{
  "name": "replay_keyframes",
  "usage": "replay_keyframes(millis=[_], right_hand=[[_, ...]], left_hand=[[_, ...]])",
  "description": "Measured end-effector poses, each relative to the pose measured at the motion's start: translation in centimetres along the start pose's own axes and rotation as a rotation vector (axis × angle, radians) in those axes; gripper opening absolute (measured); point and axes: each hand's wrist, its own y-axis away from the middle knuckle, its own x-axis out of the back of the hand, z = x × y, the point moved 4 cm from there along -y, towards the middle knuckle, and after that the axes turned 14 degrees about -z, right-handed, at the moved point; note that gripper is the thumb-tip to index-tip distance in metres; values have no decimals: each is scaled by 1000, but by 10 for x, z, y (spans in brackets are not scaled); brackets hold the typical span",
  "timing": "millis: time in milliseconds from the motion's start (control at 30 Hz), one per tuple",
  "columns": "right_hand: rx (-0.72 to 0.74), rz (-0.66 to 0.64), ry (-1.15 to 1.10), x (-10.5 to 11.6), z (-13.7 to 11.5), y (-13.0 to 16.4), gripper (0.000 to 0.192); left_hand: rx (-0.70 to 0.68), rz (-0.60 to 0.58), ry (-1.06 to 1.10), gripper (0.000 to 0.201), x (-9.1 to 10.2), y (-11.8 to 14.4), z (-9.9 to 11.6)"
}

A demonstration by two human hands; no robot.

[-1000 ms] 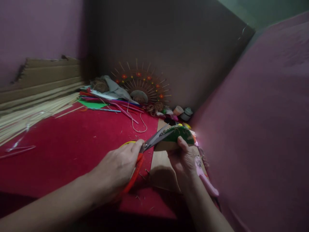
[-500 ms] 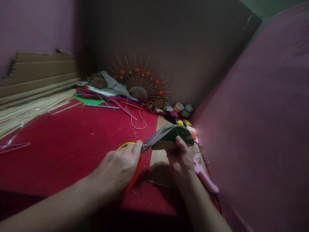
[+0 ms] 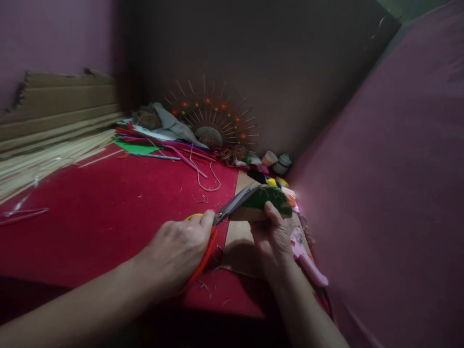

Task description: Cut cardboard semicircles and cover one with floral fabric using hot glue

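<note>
My left hand [image 3: 184, 244] is closed around the handles of a pair of scissors [image 3: 235, 202], which show yellow and red-orange loops. The grey blades point up and right, lying along the curved upper left edge of a dark green rounded piece [image 3: 266, 195] with a tan strip below it. My right hand [image 3: 273, 237] grips that green piece from below, thumb on its face. Beneath the hands lies a flat cardboard sheet [image 3: 235, 246] on the red cloth [image 3: 108, 208]. Thin clippings are scattered on the cloth near the scissors.
A pink glue gun [image 3: 308, 261] lies right of my right hand, by the pink wall. Behind are twine balls [image 3: 237, 153], coloured strips [image 3: 184, 157], a paper cup [image 3: 268, 158] and a flower-dotted fan of sticks [image 3: 217, 111]. Pale sticks [image 3: 54, 157] and cardboard [image 3: 68, 94] are on the left.
The scissor blades have come together along the green piece's edge. Both hands stay almost in place, and the view has shifted slightly.
</note>
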Motion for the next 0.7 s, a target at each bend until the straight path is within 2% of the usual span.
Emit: replay_keyframes(millis=[167,300,400,500,700], right_hand=[[6,-3,35,1,1,-1,35],[12,-5,54,2,0,-4,41],[20,-51,75,0,-1,-6,44],[41,-84,109,-3,-3,-5,42],[13,-111,113,-3,-2,-1,45]], left_hand=[[-5,-64,25,24,0,-1,-4],[19,-31,208,22,2,-5,-24],[-23,90,330,32,7,-9,-35],[-86,183,297,45,9,-12,-37],[-170,172,126,55,4,-5,-28]])
